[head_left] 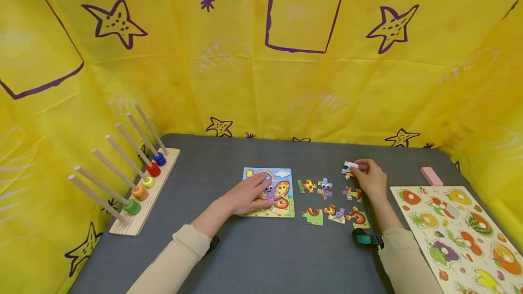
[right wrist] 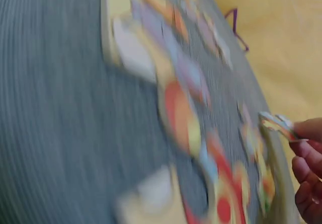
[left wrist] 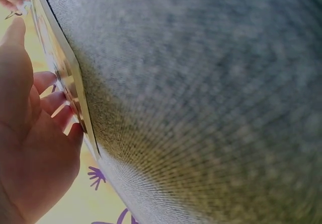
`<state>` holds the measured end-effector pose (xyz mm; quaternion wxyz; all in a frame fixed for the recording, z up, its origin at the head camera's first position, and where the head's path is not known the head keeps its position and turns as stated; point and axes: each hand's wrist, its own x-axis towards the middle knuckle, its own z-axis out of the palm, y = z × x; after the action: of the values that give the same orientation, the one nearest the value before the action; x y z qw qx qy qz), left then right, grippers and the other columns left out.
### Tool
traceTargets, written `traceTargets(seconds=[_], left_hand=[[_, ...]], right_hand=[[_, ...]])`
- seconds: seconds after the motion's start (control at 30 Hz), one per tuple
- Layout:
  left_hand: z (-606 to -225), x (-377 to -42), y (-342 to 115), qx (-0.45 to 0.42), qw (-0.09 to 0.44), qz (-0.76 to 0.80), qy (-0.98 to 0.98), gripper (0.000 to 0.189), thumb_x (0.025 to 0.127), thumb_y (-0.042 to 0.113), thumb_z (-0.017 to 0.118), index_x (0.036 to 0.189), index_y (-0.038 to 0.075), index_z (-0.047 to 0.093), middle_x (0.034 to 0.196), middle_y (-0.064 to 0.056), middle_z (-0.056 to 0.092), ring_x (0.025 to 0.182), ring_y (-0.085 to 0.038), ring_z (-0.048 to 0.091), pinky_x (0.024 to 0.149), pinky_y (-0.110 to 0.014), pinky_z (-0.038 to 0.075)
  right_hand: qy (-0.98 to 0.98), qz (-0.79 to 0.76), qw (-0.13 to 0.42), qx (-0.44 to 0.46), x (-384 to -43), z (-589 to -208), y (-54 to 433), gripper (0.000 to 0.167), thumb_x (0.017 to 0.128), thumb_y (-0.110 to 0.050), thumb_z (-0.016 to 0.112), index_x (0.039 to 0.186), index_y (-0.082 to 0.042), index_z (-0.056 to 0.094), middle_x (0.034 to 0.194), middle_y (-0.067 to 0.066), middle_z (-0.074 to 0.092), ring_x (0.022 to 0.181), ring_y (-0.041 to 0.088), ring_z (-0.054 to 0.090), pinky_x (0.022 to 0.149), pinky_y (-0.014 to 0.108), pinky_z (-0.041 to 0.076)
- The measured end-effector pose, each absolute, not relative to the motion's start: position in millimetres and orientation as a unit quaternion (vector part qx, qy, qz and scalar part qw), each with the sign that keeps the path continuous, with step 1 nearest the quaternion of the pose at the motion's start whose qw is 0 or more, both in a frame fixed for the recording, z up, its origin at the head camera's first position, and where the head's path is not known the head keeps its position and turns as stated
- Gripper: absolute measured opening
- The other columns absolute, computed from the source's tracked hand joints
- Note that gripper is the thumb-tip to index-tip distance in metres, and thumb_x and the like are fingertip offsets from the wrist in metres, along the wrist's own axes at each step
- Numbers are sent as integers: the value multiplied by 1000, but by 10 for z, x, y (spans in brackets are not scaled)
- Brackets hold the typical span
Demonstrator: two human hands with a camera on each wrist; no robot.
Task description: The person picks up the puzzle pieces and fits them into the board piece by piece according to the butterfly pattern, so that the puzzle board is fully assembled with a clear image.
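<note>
My left hand (head_left: 254, 195) rests with fingers spread on a square butterfly puzzle board (head_left: 284, 173) with a rainbow and a sun, hiding part of its left half. In the left wrist view, the fingers of this hand (left wrist: 40, 128) lie along the face of the board, whose edge (left wrist: 83, 98) shows side-on. Farther right, my right hand (head_left: 372, 179) pinches a puzzle piece (head_left: 349, 165) between thumb and fingers. The right wrist view shows this piece (right wrist: 275, 124) lifted at the fingertips. Several loose pieces, among them a green-cornered one (head_left: 313, 216) and a purple one (head_left: 325, 188), lie between the hands.
On the left stands a wooden stacker (head_left: 157, 180) with upright pegs and coloured rings. A fruit puzzle board (head_left: 457, 235) lies at the right, with a pink block (head_left: 431, 176) behind it. A yellow patterned cloth (head_left: 253, 90) walls in the grey table (head_left: 261, 257).
</note>
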<state>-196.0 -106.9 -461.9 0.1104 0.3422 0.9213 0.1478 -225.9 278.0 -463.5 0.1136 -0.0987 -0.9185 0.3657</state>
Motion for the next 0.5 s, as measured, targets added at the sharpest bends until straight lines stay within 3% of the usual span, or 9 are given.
traceTargets(seconds=[0.2, 0.5], left_hand=[[-4630, -1977, -1058, 335, 104, 152, 924, 72, 97, 54, 50, 153, 12, 33, 159, -10, 25, 146, -27, 20, 115, -50, 21], [-4634, -1972, -1051, 332, 97, 162, 924, 70, 97, 52, 52, 153, 14, 33, 158, -11, 26, 144, -31, 23, 112, -55, 24]], right_hand=[[-891, 436, 78, -94, -2289, -4592, 2421, 34, 95, -33, 63, 115, -6, 67, 104, 15, 72, 101, 30, 61, 81, 36, 40], [-867, 496, 4, -36, -2289, -4602, 1692, 31, 90, -34, 70, 109, -10, 72, 93, 4, 74, 89, 21, 64, 76, 31, 44]])
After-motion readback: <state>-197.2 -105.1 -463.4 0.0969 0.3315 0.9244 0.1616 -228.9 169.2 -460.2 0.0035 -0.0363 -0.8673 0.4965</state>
